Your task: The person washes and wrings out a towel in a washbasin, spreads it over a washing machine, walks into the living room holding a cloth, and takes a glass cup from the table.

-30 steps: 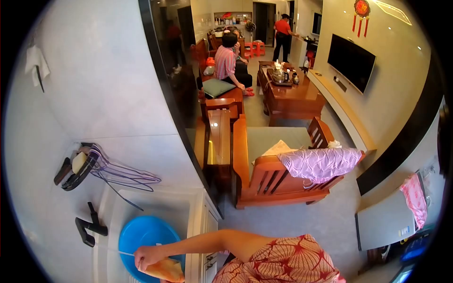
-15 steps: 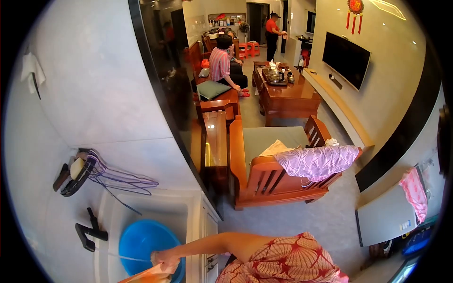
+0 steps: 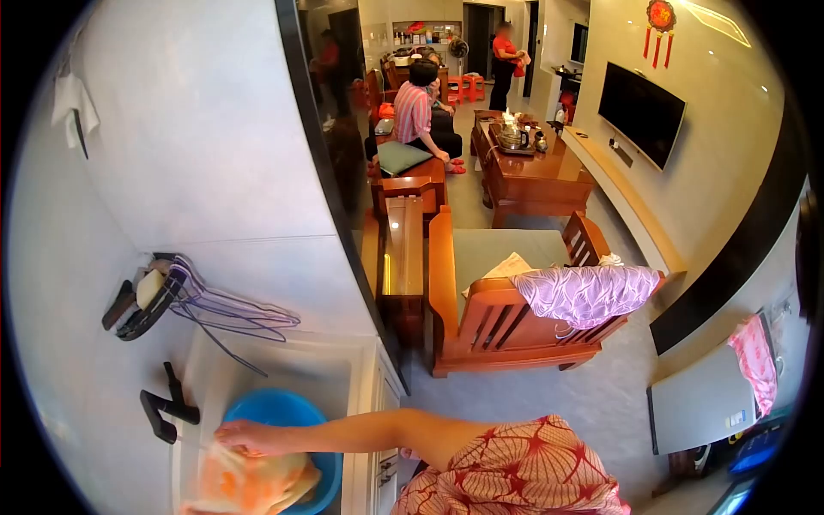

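Note:
My right arm, in a red-and-cream patterned sleeve [image 3: 524, 472], reaches left across the sink [image 3: 348, 369]. My right hand [image 3: 249, 438] is closed on a cream-and-orange cloth [image 3: 253, 481], which hangs bunched from the fingers. Whether it is a towel or a garment I cannot tell. The cloth covers the near left part of a blue basin [image 3: 275, 403] standing in the sink, and its lower end runs to the bottom edge of the view. My left hand is outside the picture.
A black faucet [image 3: 167, 403] juts from the left wall, below a rack with brushes [image 3: 150, 296] and purple hangers [image 3: 236, 309]. Beyond stand a wooden armchair [image 3: 515, 330] with a purple cloth [image 3: 592, 292], a coffee table [image 3: 541, 180] and several people. A small fridge [image 3: 704, 403] is at right.
My right hand has moved left and slightly up with the cloth, which now shows bunched over the basin's near side. The view has shifted slightly. The standing person in red has turned.

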A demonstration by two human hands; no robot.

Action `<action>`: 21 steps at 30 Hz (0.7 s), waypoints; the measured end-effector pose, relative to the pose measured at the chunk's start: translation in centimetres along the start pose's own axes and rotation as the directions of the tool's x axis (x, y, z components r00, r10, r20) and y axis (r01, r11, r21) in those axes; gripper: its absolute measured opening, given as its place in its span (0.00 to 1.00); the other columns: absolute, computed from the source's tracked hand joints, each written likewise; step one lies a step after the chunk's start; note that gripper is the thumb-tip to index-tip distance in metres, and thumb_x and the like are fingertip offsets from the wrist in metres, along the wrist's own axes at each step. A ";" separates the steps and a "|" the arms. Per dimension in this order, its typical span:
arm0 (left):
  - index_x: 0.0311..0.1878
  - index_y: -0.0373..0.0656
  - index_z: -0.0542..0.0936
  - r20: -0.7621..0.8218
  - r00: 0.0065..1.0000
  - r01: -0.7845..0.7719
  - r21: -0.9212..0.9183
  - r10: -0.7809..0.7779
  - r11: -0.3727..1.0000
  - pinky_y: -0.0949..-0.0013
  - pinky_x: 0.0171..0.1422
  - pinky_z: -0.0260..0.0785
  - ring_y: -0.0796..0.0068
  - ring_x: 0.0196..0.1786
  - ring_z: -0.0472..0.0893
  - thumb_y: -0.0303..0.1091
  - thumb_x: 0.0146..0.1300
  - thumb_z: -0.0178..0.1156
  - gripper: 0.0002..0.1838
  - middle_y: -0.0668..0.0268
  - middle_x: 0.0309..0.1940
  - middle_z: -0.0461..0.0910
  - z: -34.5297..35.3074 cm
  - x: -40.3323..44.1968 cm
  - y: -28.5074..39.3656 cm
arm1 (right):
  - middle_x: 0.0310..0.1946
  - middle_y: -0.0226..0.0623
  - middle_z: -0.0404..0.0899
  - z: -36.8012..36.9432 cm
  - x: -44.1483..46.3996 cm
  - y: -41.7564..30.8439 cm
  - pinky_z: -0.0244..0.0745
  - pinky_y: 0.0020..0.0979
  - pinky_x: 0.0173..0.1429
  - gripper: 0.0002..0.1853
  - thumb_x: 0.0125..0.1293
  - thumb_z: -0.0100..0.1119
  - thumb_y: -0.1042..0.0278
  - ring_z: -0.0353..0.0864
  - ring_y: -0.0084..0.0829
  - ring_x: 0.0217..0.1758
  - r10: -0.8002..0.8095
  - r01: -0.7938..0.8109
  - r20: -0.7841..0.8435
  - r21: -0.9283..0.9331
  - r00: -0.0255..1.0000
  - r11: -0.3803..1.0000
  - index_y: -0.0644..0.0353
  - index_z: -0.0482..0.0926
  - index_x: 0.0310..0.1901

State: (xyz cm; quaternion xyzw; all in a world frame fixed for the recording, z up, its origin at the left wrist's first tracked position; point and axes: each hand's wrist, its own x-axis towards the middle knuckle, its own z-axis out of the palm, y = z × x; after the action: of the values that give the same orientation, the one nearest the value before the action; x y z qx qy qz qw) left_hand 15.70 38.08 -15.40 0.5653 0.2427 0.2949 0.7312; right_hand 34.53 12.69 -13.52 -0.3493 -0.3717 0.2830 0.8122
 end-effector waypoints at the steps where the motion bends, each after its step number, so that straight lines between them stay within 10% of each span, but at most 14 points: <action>1: 0.43 0.42 0.71 -0.145 0.989 -0.021 0.134 0.040 0.991 0.72 0.39 0.67 0.74 0.35 0.71 0.42 0.57 0.56 0.16 0.66 0.32 0.71 5.3 -3.8 1.0 | 0.26 0.26 0.70 -1.1 -0.8 2.1 0.62 0.18 0.25 0.11 0.59 0.52 0.64 0.67 0.13 0.28 -0.164 0.168 0.040 -0.270 0.986 0.948 0.59 0.70 0.40; 2: 0.43 0.40 0.71 -0.053 0.999 -0.004 0.053 0.007 0.999 0.72 0.39 0.68 0.71 0.35 0.72 0.40 0.55 0.57 0.16 0.64 0.32 0.71 3.6 -2.7 -1.3 | 0.28 0.26 0.70 -2.4 -1.6 5.0 0.64 0.19 0.29 0.10 0.59 0.51 0.64 0.67 0.14 0.30 -0.201 0.206 0.052 -0.355 0.978 0.912 0.59 0.70 0.40; 4: 0.44 0.40 0.70 -0.011 1.000 0.003 0.033 -0.003 0.999 0.67 0.43 0.67 0.68 0.38 0.72 0.41 0.55 0.56 0.18 0.62 0.36 0.71 4.0 0.0 -4.1 | 0.31 0.26 0.71 -2.4 -2.8 5.0 0.67 0.24 0.40 0.10 0.61 0.50 0.61 0.68 0.18 0.36 0.471 -0.405 -0.132 0.345 0.872 0.846 0.57 0.71 0.40; 8: 0.48 0.41 0.68 -0.022 0.998 0.052 0.047 -0.051 0.998 0.57 0.54 0.62 0.60 0.47 0.71 0.43 0.56 0.54 0.20 0.57 0.44 0.71 -1.5 1.4 -9.3 | 0.45 0.31 0.69 -4.9 -4.9 10.0 0.63 0.32 0.55 0.17 0.61 0.50 0.57 0.65 0.26 0.52 0.326 -0.282 -0.272 0.189 0.905 0.941 0.54 0.67 0.49; 12: 0.43 0.41 0.72 0.076 0.993 -0.091 0.008 0.090 0.996 0.72 0.48 0.64 0.74 0.41 0.72 0.37 0.59 0.53 0.12 0.66 0.35 0.73 1.2 4.8 -11.4 | 0.37 0.42 0.77 -3.0 -2.6 6.9 0.68 0.32 0.44 0.21 0.45 0.61 0.54 0.75 0.33 0.40 0.606 -0.522 -0.079 -0.604 0.791 0.603 0.60 0.76 0.38; 13: 0.42 0.41 0.73 0.181 0.968 -0.162 -0.072 0.172 0.984 0.76 0.47 0.64 0.77 0.40 0.72 0.35 0.59 0.52 0.11 0.68 0.33 0.74 0.0 5.9 -12.8 | 0.30 0.40 0.78 -2.9 -2.2 8.0 0.69 0.32 0.41 0.20 0.42 0.62 0.55 0.76 0.32 0.35 0.521 -0.286 -0.028 -0.861 0.853 0.421 0.61 0.77 0.35; 14: 0.38 0.42 0.75 -0.059 0.991 -0.116 0.076 0.120 0.990 0.77 0.42 0.65 0.81 0.35 0.72 0.36 0.58 0.55 0.09 0.71 0.29 0.74 4.2 4.1 -9.1 | 0.32 0.41 0.78 -2.7 -1.1 8.3 0.69 0.31 0.41 0.21 0.41 0.62 0.54 0.76 0.32 0.36 0.613 -0.340 -0.049 -0.865 0.789 0.369 0.61 0.77 0.34; 15: 0.36 0.42 0.76 -0.155 0.987 -0.038 0.084 0.050 0.996 0.77 0.38 0.66 0.82 0.30 0.72 0.37 0.56 0.57 0.09 0.73 0.26 0.74 5.3 4.0 -7.9 | 0.29 0.40 0.78 -2.3 -0.6 8.4 0.70 0.35 0.38 0.17 0.45 0.55 0.54 0.77 0.35 0.32 0.544 -0.253 0.042 -0.854 0.838 0.456 0.57 0.79 0.32; 17: 0.35 0.40 0.76 -0.354 0.935 -0.025 -0.041 0.009 0.999 0.78 0.34 0.66 0.82 0.29 0.73 0.34 0.55 0.58 0.09 0.71 0.26 0.74 4.9 4.1 -8.1 | 0.16 0.28 0.73 -1.0 1.0 8.4 0.70 0.30 0.29 0.14 0.51 0.58 0.58 0.71 0.26 0.20 0.635 -0.633 -0.188 -0.484 0.749 0.604 0.61 0.78 0.32; 21: 0.36 0.38 0.74 -0.259 0.962 0.056 -0.141 -0.091 0.988 0.77 0.34 0.68 0.79 0.31 0.75 0.35 0.57 0.56 0.09 0.68 0.30 0.76 2.1 4.9 -8.2 | 0.31 0.33 0.73 -1.6 5.1 13.1 0.67 0.24 0.39 0.16 0.55 0.57 0.58 0.69 0.21 0.42 0.500 -0.531 -0.180 -0.295 0.847 0.794 0.63 0.74 0.36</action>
State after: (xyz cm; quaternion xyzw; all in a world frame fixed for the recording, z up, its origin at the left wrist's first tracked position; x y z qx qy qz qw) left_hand 21.89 38.61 -22.98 0.4618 0.3389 0.3556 0.7386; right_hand 36.07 23.56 -22.44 -0.5822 -0.2667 0.4100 0.6495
